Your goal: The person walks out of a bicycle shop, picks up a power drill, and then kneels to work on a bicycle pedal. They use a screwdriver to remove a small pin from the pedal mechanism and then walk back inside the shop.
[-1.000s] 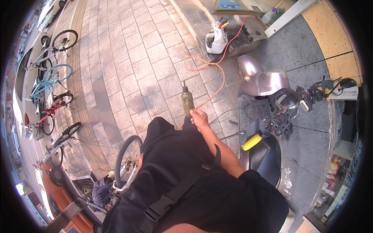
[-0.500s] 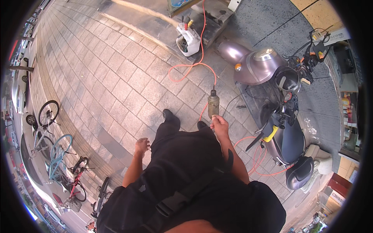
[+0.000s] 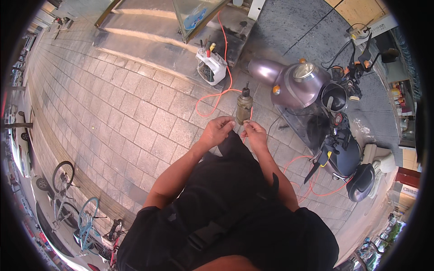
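A worn olive-grey cylindrical tool [image 3: 243, 109] points away from me, with a dark collar and narrow tip at its far end. My right hand [image 3: 255, 135] is closed at the tool's near end, thumb and fingertips pinched together there. Beside that same end, on the left, my left hand [image 3: 219, 131] has its fingers curled and thumb pressed in; whatever it may pinch is too small to make out. An orange cord [image 3: 211, 114] loops over the paving and passes behind the tool.
To my right stands a mauve scooter [image 3: 296, 88]. A cut white jug [image 3: 211, 67] of hand tools sits ahead by the stone steps [image 3: 149, 52]. Parked bicycles [image 3: 88, 219] and cars [image 3: 49, 198] line the left. More orange cord trails beside the scooter.
My left hand has moved from the far left up to the right, beside the tool's near end. My right hand and the tool have shifted slightly forward. The whole view has turned a little.
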Tool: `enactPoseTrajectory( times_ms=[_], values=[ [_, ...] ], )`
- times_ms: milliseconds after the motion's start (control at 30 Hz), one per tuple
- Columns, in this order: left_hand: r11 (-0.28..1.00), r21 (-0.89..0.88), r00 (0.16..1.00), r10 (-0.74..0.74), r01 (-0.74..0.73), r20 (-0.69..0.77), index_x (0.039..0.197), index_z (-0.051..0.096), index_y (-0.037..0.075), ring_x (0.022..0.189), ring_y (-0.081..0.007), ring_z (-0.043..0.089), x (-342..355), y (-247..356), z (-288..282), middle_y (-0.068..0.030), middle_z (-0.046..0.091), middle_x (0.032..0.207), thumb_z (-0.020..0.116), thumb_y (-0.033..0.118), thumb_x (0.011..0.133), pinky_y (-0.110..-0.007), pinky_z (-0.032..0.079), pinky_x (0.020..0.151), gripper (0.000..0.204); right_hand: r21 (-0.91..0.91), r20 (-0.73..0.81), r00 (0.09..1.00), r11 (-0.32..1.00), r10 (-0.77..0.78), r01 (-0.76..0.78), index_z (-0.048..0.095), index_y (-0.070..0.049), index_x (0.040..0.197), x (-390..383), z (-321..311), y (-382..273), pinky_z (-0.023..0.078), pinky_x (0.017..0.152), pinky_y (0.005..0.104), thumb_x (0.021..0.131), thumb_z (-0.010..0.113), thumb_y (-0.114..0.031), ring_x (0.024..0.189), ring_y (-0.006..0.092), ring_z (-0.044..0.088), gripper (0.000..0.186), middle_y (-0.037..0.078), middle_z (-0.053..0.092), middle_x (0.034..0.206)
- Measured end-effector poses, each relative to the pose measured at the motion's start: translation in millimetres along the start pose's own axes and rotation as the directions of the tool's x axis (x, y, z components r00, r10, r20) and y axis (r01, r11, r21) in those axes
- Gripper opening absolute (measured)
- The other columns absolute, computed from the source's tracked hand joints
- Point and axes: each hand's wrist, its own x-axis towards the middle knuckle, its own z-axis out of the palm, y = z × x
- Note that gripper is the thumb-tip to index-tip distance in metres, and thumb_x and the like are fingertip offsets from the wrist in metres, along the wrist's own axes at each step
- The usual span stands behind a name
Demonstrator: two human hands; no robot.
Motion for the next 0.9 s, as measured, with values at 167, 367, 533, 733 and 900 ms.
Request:
enactPoseTrajectory(
  times_ms=[167, 367, 533, 733, 900],
  values=[
    [0.988, 0.139, 0.995, -0.077, 0.069, 0.057, 0.117, 0.071, -0.002, 0.056, -0.011, 0.061, 135.4, 55.0, 1.9, -0.0064, 0.071, 0.082, 0.066, 0.028, 0.102, -0.027, 0.051, 0.054, 0.033, -0.104, -0.028, 0.993, 0.989, -0.111, 0.108, 0.072, 0.003, 0.111, 97.5, 37.8, -51.1, 0.054, 0.062, 0.0257, 0.099, 0.067, -0.013, 0.067, 0.0112, 0.066, 0.021, 0.006, 0.068, 0.089],
    [0.971, 0.037, 0.97, -0.238, 0.237, 0.048, 0.111, 0.071, -0.002, 0.051, -0.0109, 0.061, 251.7, 111.7, -0.3, -0.0045, 0.067, 0.074, 0.063, 0.03, 0.103, -0.026, 0.046, 0.044, 0.033, -0.252, -0.006, 0.972, 0.941, -0.235, 0.226, 0.076, -0.003, 0.107, 211.5, 41.8, -97.6, 0.053, 0.068, 0.0325, 0.096, 0.065, -0.01, 0.076, 0.018, 0.068, 0.017, 0.009, 0.066, 0.088],
    [0.892, -0.143, 0.904, -0.42, 0.428, 0.083, 0.091, 0.066, 0.003, 0.047, -0.0098, 0.057, 361.7, 133.1, -11.1, -0.0016, 0.06, 0.067, 0.068, 0.034, 0.102, -0.024, 0.039, 0.038, 0.033, -0.387, -0.113, 0.935, 0.882, -0.335, 0.269, 0.074, -0.006, 0.1, 293.2, 61.9, -157.7, 0.055, 0.074, 0.0404, 0.094, 0.064, -0.01, 0.083, 0.0301, 0.068, 0.012, 0.013, 0.066, 0.09],
    [0.709, -0.206, 0.732, -0.606, 0.675, 0.313, 0.088, 0.062, 0.01, 0.054, -0.0136, 0.063, 527.2, 116.9, -28.5, 0.0001, 0.059, 0.073, 0.07, 0.028, 0.099, -0.028, 0.044, 0.041, 0.023, -0.559, -0.176, 0.933, 0.812, -0.314, 0.168, 0.07, -0.009, 0.113, 417.3, 68.2, -173.1, 0.056, 0.074, 0.0435, 0.092, 0.066, -0.01, 0.085, 0.0374, 0.068, 0.021, 0.019, 0.065, 0.1],
    [0.716, -0.003, 0.685, -0.667, 0.699, 0.294, 0.103, 0.065, 0.012, 0.067, -0.0163, 0.072, 671.5, 103.7, -55.2, 0.0005, 0.063, 0.085, 0.069, 0.028, 0.099, -0.032, 0.051, 0.052, 0.017, -0.488, -0.458, 0.855, 0.873, -0.243, -0.013, 0.064, 0.0, 0.127, 455.2, 65.0, -150.9, 0.058, 0.078, 0.0388, 0.093, 0.069, -0.012, 0.092, 0.0322, 0.07, 0.037, 0.023, 0.063, 0.118]
  ],
)
